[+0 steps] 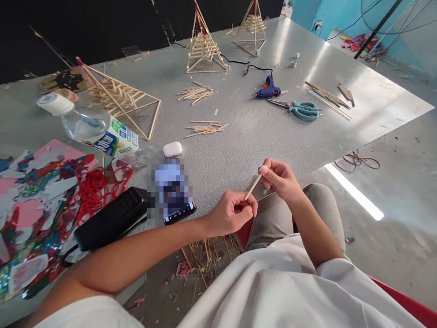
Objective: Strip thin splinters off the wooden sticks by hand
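Head view: a thin wooden stick [253, 187] spans between both hands above the counter [259, 132] edge. The left hand [232, 212] pinches its lower end in a closed grip; the right hand [280, 178] pinches its upper end between fingertips. Loose sticks [205, 129], scissors [302, 110] and a glue gun [269, 88] lie well beyond.

You sit at a low grey textured desk [259, 132] with a glossy metallic sheen. Behind it runs a black wall [102, 27]; at the far right you see a turquoise wall [307, 11]. The grey concrete floor [403, 191] carries 1 bright strip of light [355, 191] and scattered scraps.
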`<state>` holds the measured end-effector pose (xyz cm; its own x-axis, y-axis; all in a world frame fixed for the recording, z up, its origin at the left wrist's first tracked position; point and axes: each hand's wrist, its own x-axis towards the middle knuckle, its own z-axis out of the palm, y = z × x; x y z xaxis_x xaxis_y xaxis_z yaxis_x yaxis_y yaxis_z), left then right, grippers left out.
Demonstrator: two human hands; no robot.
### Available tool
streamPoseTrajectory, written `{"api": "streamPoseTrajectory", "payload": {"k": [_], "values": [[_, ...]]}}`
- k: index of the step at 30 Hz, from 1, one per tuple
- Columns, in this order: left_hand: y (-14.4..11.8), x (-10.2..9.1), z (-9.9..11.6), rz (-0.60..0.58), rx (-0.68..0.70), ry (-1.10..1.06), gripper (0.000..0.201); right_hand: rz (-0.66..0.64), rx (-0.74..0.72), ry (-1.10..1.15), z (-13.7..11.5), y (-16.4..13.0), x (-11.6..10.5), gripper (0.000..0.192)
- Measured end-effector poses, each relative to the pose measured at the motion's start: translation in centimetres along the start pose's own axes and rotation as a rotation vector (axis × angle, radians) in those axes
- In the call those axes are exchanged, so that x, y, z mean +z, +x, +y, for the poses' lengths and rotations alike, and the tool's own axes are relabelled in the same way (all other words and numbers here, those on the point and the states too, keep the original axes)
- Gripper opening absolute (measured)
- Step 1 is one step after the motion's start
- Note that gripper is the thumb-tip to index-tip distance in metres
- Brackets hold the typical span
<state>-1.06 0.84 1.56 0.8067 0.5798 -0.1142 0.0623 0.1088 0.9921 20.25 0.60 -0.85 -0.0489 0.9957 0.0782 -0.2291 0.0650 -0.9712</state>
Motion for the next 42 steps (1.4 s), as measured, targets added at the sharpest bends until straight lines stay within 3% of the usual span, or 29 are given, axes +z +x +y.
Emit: {"api": "streamPoseTrajectory", "payload": {"k": [3,6,10,14,21,36,42], "values": [[0.0,0.4,-0.1,0.019,0.004,0.027,0.025,0.018,0.007,0.043,0.1,0.0,-0.2,0.045],[0.2,0.8,-0.4,0.076,-0.036,-0.043,0.038,-0.016,0.015,0.079,0.1,0.0,-0.5,0.044],[0.2,0.6,-0.6,0.060,-0.073,-0.066,0.053,-0.123,0.015,0.066,0.1,-0.2,-1.1,0.036],[0.2,0.2,-0.6,-0.008,-0.017,-0.125,0.070,-0.189,0.041,0.036,0.1,-0.3,-1.4,0.033],[0.5,0.2,-0.6,0.008,0.011,-0.212,0.051,-0.114,0.024,0.007,0.0,-0.4,-1.0,0.032],[0.4,0.0,-1.3,0.047,0.059,-0.323,0.051,-0.077,0.051,0.028,0.2,-0.2,-0.7,0.035],[0.4,0.2,-1.1,0.067,0.054,-0.277,0.046,-0.095,-0.015,-0.024,0.5,-0.2,-0.8,0.036]]}}
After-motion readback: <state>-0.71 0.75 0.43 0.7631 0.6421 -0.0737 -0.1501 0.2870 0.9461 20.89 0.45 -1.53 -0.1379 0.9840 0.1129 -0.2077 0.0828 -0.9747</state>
